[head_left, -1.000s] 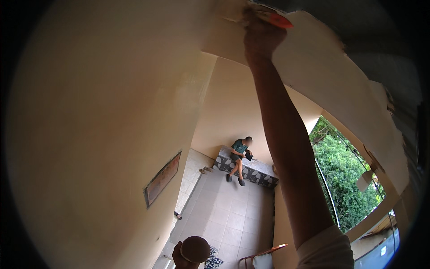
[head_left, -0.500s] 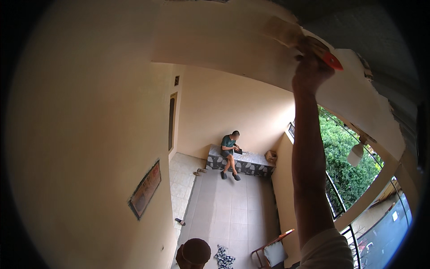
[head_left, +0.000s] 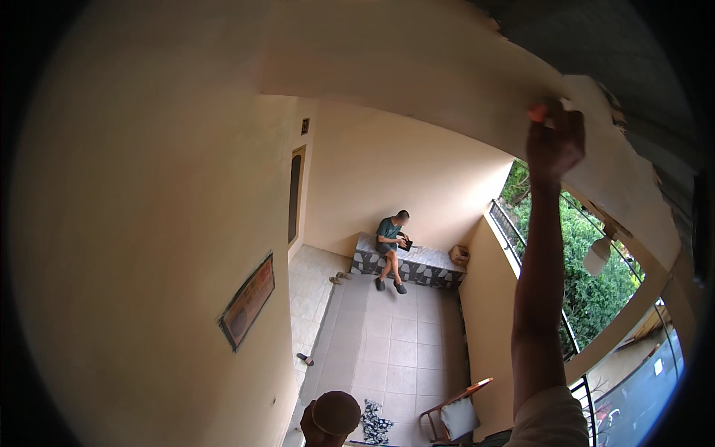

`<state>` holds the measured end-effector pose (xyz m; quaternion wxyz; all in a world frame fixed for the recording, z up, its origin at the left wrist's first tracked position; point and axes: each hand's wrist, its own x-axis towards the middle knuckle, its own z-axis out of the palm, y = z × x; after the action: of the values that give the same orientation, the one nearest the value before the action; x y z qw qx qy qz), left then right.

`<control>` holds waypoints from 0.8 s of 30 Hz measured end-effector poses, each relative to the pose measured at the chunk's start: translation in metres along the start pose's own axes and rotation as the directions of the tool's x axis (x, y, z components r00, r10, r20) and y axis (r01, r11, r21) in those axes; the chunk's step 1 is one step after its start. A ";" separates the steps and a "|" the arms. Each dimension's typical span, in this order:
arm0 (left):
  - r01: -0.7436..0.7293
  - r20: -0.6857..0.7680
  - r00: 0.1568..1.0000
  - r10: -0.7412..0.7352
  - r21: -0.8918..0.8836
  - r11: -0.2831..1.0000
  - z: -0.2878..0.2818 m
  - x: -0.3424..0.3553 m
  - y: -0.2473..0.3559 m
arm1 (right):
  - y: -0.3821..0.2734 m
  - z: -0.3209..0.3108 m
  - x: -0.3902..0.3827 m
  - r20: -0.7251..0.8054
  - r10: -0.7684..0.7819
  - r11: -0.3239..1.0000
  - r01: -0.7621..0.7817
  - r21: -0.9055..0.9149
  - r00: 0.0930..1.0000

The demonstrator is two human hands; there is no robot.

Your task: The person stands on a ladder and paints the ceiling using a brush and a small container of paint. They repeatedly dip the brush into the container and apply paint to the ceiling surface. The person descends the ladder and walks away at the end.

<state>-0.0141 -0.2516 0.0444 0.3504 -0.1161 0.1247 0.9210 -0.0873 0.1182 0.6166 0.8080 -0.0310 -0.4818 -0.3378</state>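
My right hand (head_left: 557, 145) is raised high on the right, arm stretched up, with fingers closed around a paintbrush. The red handle end of the paintbrush (head_left: 538, 112) sticks out on the left of the fist. The bristles are mostly hidden behind the hand, close to the cream overhead beam (head_left: 417, 71). At the lower edge, my left hand (head_left: 307, 426) appears to be wrapped round the side of a round, brown, cup-like container (head_left: 337, 413). Only its top shows plainly, and its contents cannot be made out.
A cream wall with a framed plaque (head_left: 246, 302) stands on the left. Below, a person (head_left: 390, 242) sits on a tiled bench (head_left: 439, 277). A tilted chair (head_left: 458, 417) and patterned cloth (head_left: 376, 423) lie on the tiled floor. A hanging lamp (head_left: 596, 257) is at right.
My right hand has moved right and slightly down along the beam. The paintbrush has swung round: its red handle end, earlier right of the fist, is now on the left.
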 end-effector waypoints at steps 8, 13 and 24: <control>-0.036 -0.006 0.999 0.036 0.066 0.997 0.004 -0.005 0.013 | -0.289 0.046 0.038 0.000 -0.004 0.845 0.003 0.535 1.000; -0.146 0.033 0.989 0.143 0.322 0.936 0.017 -0.012 0.025 | -0.328 0.042 0.057 0.146 0.307 0.425 -0.272 0.863 0.941; -0.417 0.301 0.889 0.343 0.843 0.340 0.046 -0.029 0.021 | -0.072 -0.011 0.002 -0.002 0.672 0.457 -0.412 0.788 0.740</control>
<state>-0.0131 -0.2701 0.0994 0.1378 0.1504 0.6006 0.7731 -0.1201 0.0575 0.5930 0.8760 0.2021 -0.4035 0.1701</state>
